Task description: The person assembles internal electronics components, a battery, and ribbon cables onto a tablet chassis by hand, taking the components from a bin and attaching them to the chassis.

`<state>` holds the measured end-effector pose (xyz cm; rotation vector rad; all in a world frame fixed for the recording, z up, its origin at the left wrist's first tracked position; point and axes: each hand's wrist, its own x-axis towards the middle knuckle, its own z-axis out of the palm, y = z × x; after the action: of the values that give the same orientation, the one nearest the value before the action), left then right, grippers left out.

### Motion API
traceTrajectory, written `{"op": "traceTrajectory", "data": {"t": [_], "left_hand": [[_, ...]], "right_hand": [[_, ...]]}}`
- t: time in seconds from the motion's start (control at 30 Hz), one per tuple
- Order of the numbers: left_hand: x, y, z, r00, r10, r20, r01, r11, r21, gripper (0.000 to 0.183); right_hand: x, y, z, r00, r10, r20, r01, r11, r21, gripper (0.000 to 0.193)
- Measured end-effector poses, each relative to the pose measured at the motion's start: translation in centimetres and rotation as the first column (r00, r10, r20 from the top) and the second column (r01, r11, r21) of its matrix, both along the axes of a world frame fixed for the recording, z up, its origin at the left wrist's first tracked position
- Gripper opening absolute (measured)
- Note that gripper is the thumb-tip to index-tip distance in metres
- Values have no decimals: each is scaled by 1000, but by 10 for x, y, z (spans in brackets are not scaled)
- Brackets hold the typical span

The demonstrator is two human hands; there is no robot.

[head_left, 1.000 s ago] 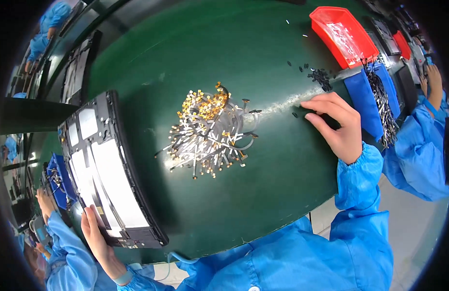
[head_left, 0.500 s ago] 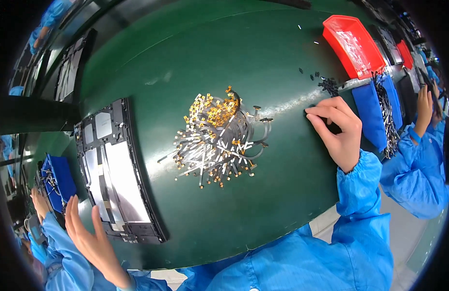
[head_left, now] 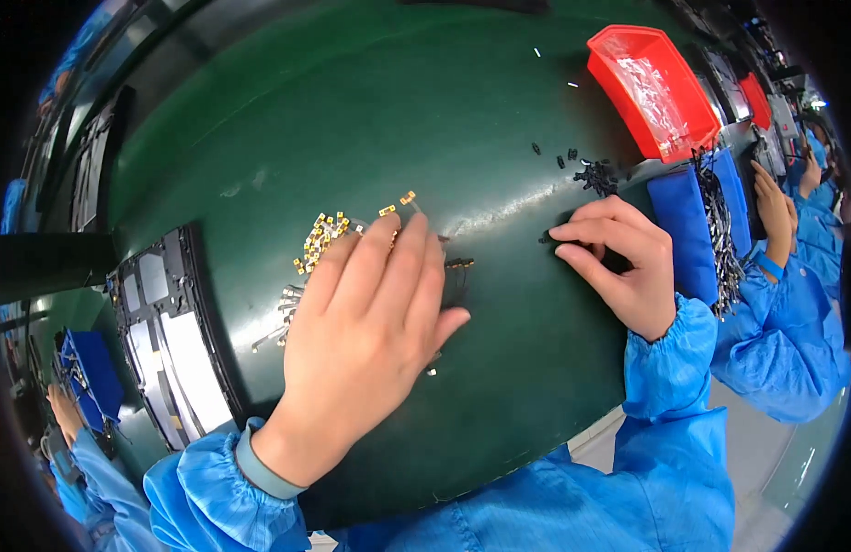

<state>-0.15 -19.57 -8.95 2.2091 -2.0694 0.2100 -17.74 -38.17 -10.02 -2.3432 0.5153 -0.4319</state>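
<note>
My left hand (head_left: 370,340) lies flat, fingers stretched out, on a heap of small silver parts with gold ends (head_left: 319,239) in the middle of the green table (head_left: 352,120). It hides most of the heap. My right hand (head_left: 623,267) rests on the table further right. Its thumb and forefinger tips are close together beside a tiny black part (head_left: 545,239), and whether they grip anything I cannot tell. More small black parts (head_left: 593,173) lie scattered just beyond that hand.
A red bin (head_left: 651,87) stands at the far right. Beside my right hand is a blue pad (head_left: 685,230) with thin dark parts on it. A dark flat panel (head_left: 168,340) lies at the left. Other people's hands work at the right (head_left: 775,207) and lower left (head_left: 67,414).
My left hand has come in from the lower left edge, away from the dark panel, and now covers the heap. My right hand has stayed by the black parts.
</note>
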Motion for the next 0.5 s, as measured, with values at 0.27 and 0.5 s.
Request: {"op": "traceTrajectory", "data": {"t": [0.27,0.5], "left_hand": [[-2,-2,3,998,41,-44,-41,999,10,64],[6,-3,-4,999,-27,-21,29,992,126,72]], "right_hand": [[17,-6,0,983,185,17,-172,940,-296,17],[76,-7,4,946,310,96,-262,903,-340,19]]}}
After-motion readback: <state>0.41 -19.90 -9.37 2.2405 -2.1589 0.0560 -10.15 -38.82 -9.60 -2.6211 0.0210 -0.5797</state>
